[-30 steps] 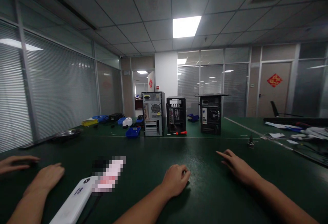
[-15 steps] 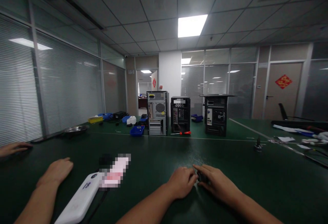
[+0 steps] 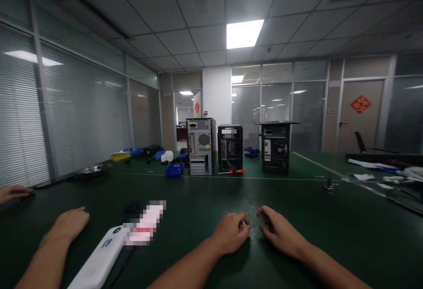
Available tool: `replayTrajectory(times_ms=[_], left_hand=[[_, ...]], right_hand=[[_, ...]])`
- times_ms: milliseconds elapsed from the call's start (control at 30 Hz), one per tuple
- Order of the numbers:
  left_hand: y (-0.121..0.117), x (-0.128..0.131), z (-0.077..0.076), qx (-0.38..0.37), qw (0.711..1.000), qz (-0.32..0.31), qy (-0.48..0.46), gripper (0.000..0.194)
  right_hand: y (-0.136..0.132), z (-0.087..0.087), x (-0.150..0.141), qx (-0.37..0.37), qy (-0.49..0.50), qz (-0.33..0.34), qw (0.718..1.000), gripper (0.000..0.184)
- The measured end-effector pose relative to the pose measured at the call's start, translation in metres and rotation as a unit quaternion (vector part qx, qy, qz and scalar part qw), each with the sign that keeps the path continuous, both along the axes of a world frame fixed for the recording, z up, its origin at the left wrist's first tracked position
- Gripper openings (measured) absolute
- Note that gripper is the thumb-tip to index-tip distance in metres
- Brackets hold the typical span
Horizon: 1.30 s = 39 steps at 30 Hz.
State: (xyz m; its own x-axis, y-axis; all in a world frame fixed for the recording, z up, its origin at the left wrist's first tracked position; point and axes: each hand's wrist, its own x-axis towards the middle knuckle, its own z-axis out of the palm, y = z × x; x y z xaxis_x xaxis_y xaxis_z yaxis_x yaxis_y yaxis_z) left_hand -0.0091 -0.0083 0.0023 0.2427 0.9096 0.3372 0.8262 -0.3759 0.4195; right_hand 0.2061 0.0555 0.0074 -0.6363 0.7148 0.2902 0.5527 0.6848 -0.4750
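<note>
1. Working over green table [image 3: 201, 196], reaching beneath both hands.
2. Facing three computer cases [image 3: 230, 150], standing well beyond reach.
3. Noting white device [image 3: 99, 258], marked 18, lying between left hand [image 3: 232, 234] and co-worker's hand [image 3: 71, 225]; possibly risking a knock, from sweeping sideways.
4. Curling left fingers inward; not telling whether pinching anything. Possibly risking dropping any hidden small part, from fumbling.
5. Parting right hand's [image 3: 280, 231] thumb and fingers, seemingly gripping nothing.
6. Spotting red-handled screwdriver [image 3: 235, 172] before middle case.

The white device [image 3: 97, 256] is cut off below; pixelation blurs the pink item [image 3: 147, 225] beyond. Right of the device, whether left hand [image 3: 231, 232] or right hand [image 3: 280, 234] holds anything is hidden.
</note>
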Motion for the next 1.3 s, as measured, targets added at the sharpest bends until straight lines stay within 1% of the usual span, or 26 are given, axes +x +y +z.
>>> replayTrajectory(times_ms=[100, 167, 267, 367, 500, 567, 667, 767, 833, 900, 967, 1033, 1133, 1233, 1300], left_hand=[[0.0, 0.001, 0.0, 0.006, 1.0, -0.015, 0.014, 0.022], [0.0, 0.001, 0.0, 0.007, 0.999, -0.028, 0.026, 0.023], [0.002, 0.001, 0.0, 0.01, 0.998, -0.04, 0.041, 0.03], [0.003, 0.001, 0.0, 0.01, 0.998, -0.035, 0.048, 0.039], [0.002, 0.002, 0.001, 0.005, 0.999, -0.027, 0.039, 0.044], [0.002, 0.002, 0.002, 0.004, 0.999, -0.025, 0.036, 0.045], [0.002, 0.002, 0.002, 0.004, 0.999, -0.024, 0.026, 0.046], [0.002, 0.002, 0.002, 0.004, 1.0, -0.024, 0.015, 0.046], [0.002, 0.002, 0.002, 0.001, 1.0, -0.023, 0.011, 0.047], [0.003, 0.002, 0.002, -0.003, 1.0, -0.019, 0.005, 0.046], [0.004, 0.001, 0.001, -0.012, 1.0, -0.022, 0.004, 0.047], [0.006, 0.001, 0.001, -0.022, 1.0, -0.022, 0.002, 0.048], [0.007, 0.002, 0.001, -0.032, 0.999, -0.028, -0.001, 0.048], [0.006, 0.004, 0.004, -0.04, 0.999, -0.032, 0.0, 0.049], [0.005, 0.005, 0.005, -0.044, 0.999, -0.032, 0.003, 0.05]], right_hand=[[-0.019, 0.006, -0.013, 0.019, -0.015, 0.056, 0.998, 0.02], [-0.028, 0.008, -0.02, 0.036, -0.027, 0.068, 0.997, 0.015], [-0.034, 0.011, -0.022, 0.057, -0.049, 0.073, 0.994, 0.016], [-0.034, 0.015, -0.02, 0.075, -0.068, 0.079, 0.992, 0.02], [-0.022, 0.017, -0.013, 0.094, -0.086, 0.058, 0.99, 0.025], [-0.006, 0.014, -0.002, 0.093, -0.093, 0.027, 0.991, 0.026], [0.03, 0.007, 0.029, 0.075, -0.102, -0.057, 0.99, 0.028], [0.068, 0.0, 0.077, 0.037, -0.07, -0.161, 0.984, 0.03], [0.087, -0.002, 0.113, 0.013, -0.042, -0.223, 0.974, 0.03], [0.099, -0.003, 0.144, 0.002, -0.028, -0.273, 0.962, 0.03], [0.105, -0.004, 0.168, -0.002, -0.016, -0.315, 0.949, 0.03], [0.11, -0.007, 0.183, -0.004, 0.0, -0.35, 0.937, 0.031], [0.116, -0.013, 0.191, -0.002, 0.027, -0.382, 0.924, 0.034], [0.121, -0.016, 0.191, 0.006, 0.05, -0.388, 0.92, 0.035], [0.122, -0.013, 0.192, 0.016, 0.065, -0.384, 0.921, 0.034]])
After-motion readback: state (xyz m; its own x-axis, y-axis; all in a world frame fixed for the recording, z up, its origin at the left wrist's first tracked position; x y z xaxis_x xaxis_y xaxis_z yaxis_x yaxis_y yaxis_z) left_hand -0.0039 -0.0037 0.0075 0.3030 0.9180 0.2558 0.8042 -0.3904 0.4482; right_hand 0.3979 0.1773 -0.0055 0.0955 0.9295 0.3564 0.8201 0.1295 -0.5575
